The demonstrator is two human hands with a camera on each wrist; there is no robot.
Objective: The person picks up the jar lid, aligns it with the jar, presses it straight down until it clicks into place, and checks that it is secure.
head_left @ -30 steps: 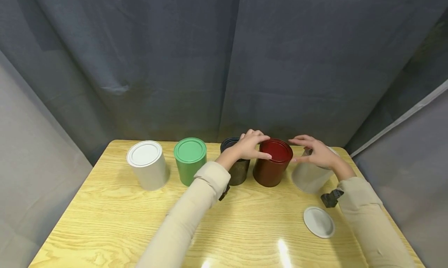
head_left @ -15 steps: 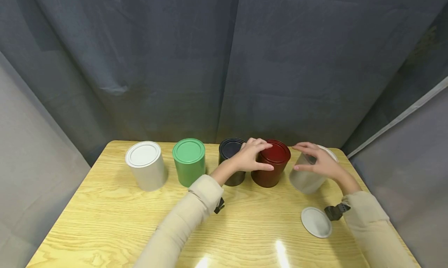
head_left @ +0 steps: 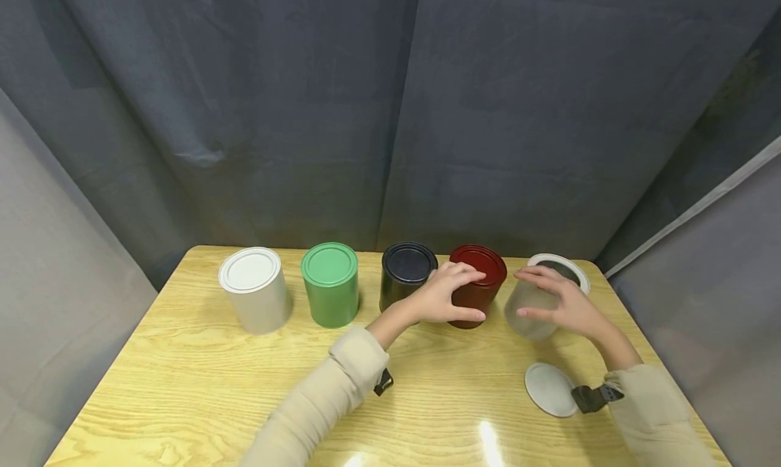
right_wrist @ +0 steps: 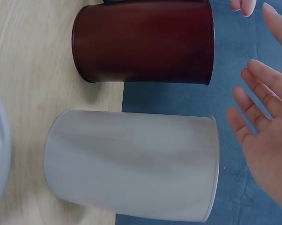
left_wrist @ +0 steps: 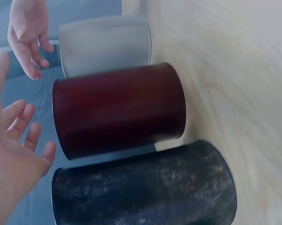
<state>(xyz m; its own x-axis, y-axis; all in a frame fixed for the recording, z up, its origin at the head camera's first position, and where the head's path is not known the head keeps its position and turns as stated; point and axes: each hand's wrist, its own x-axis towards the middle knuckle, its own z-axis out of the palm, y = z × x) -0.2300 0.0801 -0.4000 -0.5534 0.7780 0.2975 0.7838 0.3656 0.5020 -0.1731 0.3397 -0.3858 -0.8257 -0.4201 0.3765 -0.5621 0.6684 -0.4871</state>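
My left hand (head_left: 448,294) hovers with relaxed, spread fingers in front of the red can (head_left: 478,260), beside the black can (head_left: 405,267). Nothing is held in it. The right hand (head_left: 566,303), fingers loosely bent and apart, hangs over the front of an off-white can (head_left: 521,318) whose top is uncovered, with a dark interior. Both wrist views show a gap between each hand and the cans: the left hand (left_wrist: 17,159) is apart from the red can (left_wrist: 117,110), the right hand (right_wrist: 267,117) from the off-white can (right_wrist: 131,164). The red and black cans have lids on.
A round pale lid (head_left: 551,390) lies flat on the wooden table (head_left: 201,392), front right. Farther left stand a lidded green can (head_left: 330,284) and a lidded white can (head_left: 256,291). A dark grey curtain (head_left: 293,114) hangs behind the table.
Both hands have drawn back toward the person from the red can and the off-white can, baring more of their tops. The cans and the loose lid stay where they were.
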